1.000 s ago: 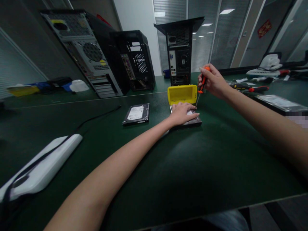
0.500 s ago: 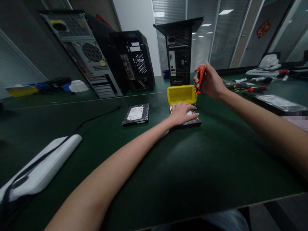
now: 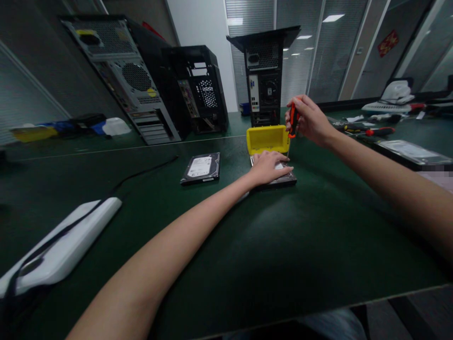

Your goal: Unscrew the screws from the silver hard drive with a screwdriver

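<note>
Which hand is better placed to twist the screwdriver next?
Probably the right hand: it grips the orange screwdriver, whose shaft points down at the hard drive. The left hand lies on that drive.

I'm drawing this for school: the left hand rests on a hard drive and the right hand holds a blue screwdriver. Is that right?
Not quite: the head view shows the screwdriver is orange and black, not blue. The right hand holds it, and the left hand rests on a hard drive.
</note>
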Available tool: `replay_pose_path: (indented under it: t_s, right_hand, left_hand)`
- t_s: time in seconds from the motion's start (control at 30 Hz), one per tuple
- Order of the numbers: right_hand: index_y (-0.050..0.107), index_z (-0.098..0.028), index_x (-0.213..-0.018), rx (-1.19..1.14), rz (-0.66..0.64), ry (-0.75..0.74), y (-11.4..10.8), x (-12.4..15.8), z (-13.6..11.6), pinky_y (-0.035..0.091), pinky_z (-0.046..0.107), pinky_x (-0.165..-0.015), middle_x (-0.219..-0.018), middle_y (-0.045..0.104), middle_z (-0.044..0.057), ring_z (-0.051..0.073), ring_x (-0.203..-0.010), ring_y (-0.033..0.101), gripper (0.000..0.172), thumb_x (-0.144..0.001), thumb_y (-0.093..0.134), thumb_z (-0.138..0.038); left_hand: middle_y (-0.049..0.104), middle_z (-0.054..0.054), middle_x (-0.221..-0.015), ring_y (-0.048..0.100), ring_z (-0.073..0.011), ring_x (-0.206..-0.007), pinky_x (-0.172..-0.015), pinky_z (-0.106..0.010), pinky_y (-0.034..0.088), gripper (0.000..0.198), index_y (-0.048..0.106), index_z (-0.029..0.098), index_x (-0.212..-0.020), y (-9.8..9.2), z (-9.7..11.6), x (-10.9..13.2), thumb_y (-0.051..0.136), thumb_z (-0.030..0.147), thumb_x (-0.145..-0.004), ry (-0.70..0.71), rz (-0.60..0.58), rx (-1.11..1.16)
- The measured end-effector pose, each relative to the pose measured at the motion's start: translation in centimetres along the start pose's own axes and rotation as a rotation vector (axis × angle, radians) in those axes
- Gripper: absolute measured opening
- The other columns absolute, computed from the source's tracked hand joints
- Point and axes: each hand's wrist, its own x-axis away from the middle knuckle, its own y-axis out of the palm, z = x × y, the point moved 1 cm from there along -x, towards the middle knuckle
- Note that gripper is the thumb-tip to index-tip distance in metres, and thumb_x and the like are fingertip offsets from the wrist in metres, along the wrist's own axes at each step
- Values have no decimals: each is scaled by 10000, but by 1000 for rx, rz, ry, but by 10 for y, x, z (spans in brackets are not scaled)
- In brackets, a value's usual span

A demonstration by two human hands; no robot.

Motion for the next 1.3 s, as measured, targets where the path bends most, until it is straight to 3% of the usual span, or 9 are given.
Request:
replay_pose_path:
  t_s: [0.3, 0.57, 0.77, 0.93, 1.3]
  right_hand:
    - [455, -233, -812, -46, 16, -33, 1, 0, -2, 547, 265, -609, -816, 599, -32, 109, -695, 645, 375, -681, 745, -432]
    - [510, -283, -985, 56, 21, -79, 3, 2, -2, 539, 278, -588, -681, 615, -44, 128, -642, 638, 418, -701, 704, -519]
    - [524, -270, -908, 77, 49, -95, -4, 1, 2, 499, 280, -544, -639, 548, -35, 145, -637, 628, 397, -709, 664, -583]
    - [508, -285, -976, 57, 30, -55, -2, 0, 5, 490, 297, -552, -669, 548, -22, 172, -687, 637, 458, -741, 556, -676]
    - [455, -261, -892, 99, 47, -74, -5, 1, 2, 471, 274, -516, -723, 584, -29, 116, -571, 576, 435, -705, 657, -597]
  left_hand:
    - [588, -29, -1260, 460, -284, -1140, -894, -408, 313, 476, 605, 282, -1192, -2, 1, 0, 448, 590, -866, -9, -10, -1]
    - [585, -23, -1270, 461, -282, -1143, -894, -412, 317, 469, 605, 285, -1190, 0, 0, 0, 446, 588, -869, 4, -2, -4]
    - [584, -26, -1266, 461, -288, -1140, -894, -418, 313, 468, 604, 288, -1194, -1, 1, 0, 437, 587, -874, 1, -9, 0]
    - [590, -29, -1262, 470, -286, -1133, -891, -420, 313, 449, 607, 278, -1186, -1, 1, -1, 452, 563, -875, 6, -7, -1]
    - [579, -31, -1273, 454, -289, -1137, -905, -419, 303, 463, 607, 282, -1184, -4, 0, -1, 442, 581, -872, 2, -16, 6]
